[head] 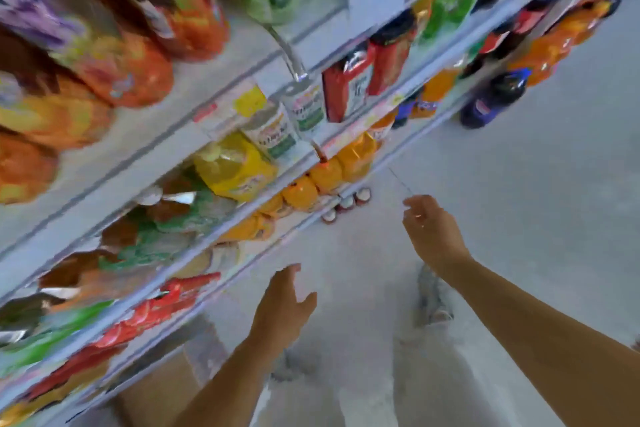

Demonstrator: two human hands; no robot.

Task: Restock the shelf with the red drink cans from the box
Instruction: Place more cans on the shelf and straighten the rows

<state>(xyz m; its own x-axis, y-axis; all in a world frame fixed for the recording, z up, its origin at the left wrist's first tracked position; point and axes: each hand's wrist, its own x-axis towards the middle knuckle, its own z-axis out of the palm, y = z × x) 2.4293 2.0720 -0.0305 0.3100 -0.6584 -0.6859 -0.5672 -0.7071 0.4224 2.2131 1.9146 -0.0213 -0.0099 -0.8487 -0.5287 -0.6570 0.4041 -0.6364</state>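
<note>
The view is blurred by motion. My left hand (282, 305) hangs over the floor beside the lower shelves, fingers relaxed and holding nothing. My right hand (427, 229) is raised further ahead with loosely curled fingers, also holding nothing. Three red drink cans (346, 204) with pale tops stand on the bottom shelf edge, ahead of both hands. A brown cardboard box (156, 388) sits on the floor at the lower left, against the shelf base. A row of red packs (138, 315) lies on a low shelf to the left.
A tall shelf unit (194, 139) runs diagonally across the left, packed with orange, green and dark bottles, cartons and jars. Grey floor (519, 184) spreads out to the right. My legs and a shoe (431, 298) show below my hands.
</note>
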